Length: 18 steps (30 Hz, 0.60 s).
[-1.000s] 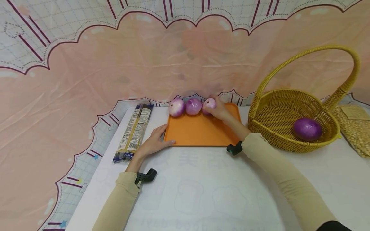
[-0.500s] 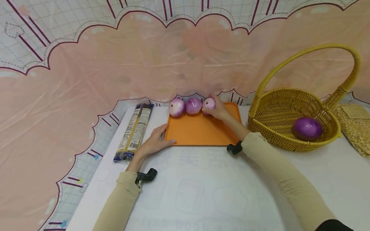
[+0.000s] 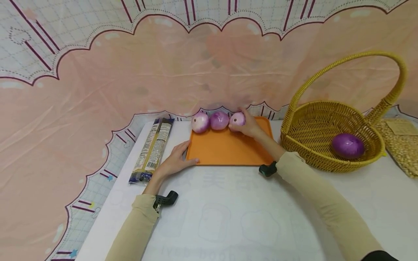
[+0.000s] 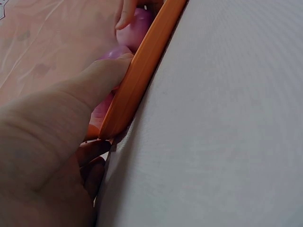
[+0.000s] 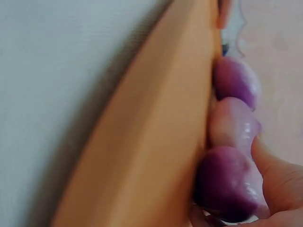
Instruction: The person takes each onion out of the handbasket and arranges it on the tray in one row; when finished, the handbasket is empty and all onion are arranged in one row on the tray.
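Observation:
Three purple onions stand in a row along the far edge of an orange tray (image 3: 228, 148): a left onion (image 3: 200, 122), a middle onion (image 3: 219, 120) and a right onion (image 3: 237, 119). My right hand (image 3: 249, 125) holds the right onion, thumb on its near side and fingers behind it. In the right wrist view, the thumb lies along the nearest onion (image 5: 227, 184); the fingers are mostly hidden. At the tray's near left corner, my left hand (image 3: 176, 159) grips the edge. In the left wrist view its thumb (image 4: 109, 75) reaches over the rim, with the other fingers curled below.
A yellow wicker basket (image 3: 326, 159) with a tall handle stands right of the tray, with another purple onion (image 3: 348, 145) inside. Beyond it lies a bag of yellowish grains (image 3: 400, 145). Left of the tray is a long printed packet (image 3: 153, 150). A patterned cloth (image 3: 209, 72) hangs behind.
My right hand has eased slightly, and a little more of the right onion shows between thumb and fingers. The left hand stays on the tray's corner.

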{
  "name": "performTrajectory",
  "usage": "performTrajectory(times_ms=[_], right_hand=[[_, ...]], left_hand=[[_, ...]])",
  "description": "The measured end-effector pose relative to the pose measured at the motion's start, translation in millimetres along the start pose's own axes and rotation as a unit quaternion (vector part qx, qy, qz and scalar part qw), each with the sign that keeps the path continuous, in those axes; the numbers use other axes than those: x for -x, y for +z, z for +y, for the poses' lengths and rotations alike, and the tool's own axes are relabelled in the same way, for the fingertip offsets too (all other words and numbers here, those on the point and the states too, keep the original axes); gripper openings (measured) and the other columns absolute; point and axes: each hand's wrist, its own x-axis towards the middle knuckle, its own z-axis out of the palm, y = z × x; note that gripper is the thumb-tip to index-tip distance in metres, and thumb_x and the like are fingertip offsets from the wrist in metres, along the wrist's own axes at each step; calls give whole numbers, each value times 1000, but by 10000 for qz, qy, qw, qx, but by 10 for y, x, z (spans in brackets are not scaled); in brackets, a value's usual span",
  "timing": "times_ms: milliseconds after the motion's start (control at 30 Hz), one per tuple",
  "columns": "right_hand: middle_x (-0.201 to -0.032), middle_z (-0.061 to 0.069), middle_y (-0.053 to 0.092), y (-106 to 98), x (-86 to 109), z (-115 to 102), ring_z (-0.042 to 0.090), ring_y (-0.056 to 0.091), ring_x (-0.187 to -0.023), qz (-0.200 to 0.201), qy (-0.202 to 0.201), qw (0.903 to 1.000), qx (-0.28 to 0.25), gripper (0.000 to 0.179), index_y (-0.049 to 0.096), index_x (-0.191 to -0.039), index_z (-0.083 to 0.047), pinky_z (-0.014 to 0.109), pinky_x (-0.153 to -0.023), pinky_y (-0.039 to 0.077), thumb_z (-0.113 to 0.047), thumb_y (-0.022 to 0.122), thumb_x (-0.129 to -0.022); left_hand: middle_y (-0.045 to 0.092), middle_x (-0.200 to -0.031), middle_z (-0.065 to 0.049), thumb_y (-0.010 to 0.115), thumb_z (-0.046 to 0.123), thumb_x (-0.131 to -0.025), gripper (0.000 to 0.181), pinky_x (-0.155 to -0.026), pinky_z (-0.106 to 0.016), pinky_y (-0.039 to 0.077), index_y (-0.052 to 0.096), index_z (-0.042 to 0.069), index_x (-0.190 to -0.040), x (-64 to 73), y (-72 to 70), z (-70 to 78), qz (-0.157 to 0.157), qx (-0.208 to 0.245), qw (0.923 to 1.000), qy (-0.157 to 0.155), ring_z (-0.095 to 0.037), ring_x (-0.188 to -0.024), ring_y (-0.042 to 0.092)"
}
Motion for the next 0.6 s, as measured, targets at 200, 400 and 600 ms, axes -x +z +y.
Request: performTrajectory(times_ms=[200, 400, 600], right_hand=[[-155, 23, 28, -198, 86, -78, 40, 35, -138, 117, -6, 9993, 358, 92, 16, -155, -10, 53, -116, 32, -28, 74, -86], [-152, 22, 34, -408, 212, -127, 44, 36, -136, 404, -446, 9975, 376, 76, 28, -149, -6, 56, -113, 33, -25, 70, -89], [-151, 18, 38, -499, 316, -201, 40, 37, -138, 514, -596, 9969, 20, 64, 34, -148, -8, 54, -112, 37, -24, 64, -94]], left_hand=[[25, -160, -15, 72, 38, -85, 92, -122, -52, 13, 21, 6, -155, 0, -12, -4, 4, -9, 10000, 54, -33, -150, 13], [24, -160, -14, 72, 40, -86, 92, -122, -53, 13, 21, 7, -155, -2, 1, -6, 4, -11, 10000, 35, -33, -150, 13], [24, -160, -15, 72, 39, -85, 92, -122, -54, 13, 21, 7, -155, 0, 10, -12, 37, 28, 10000, 52, -34, -149, 13]])
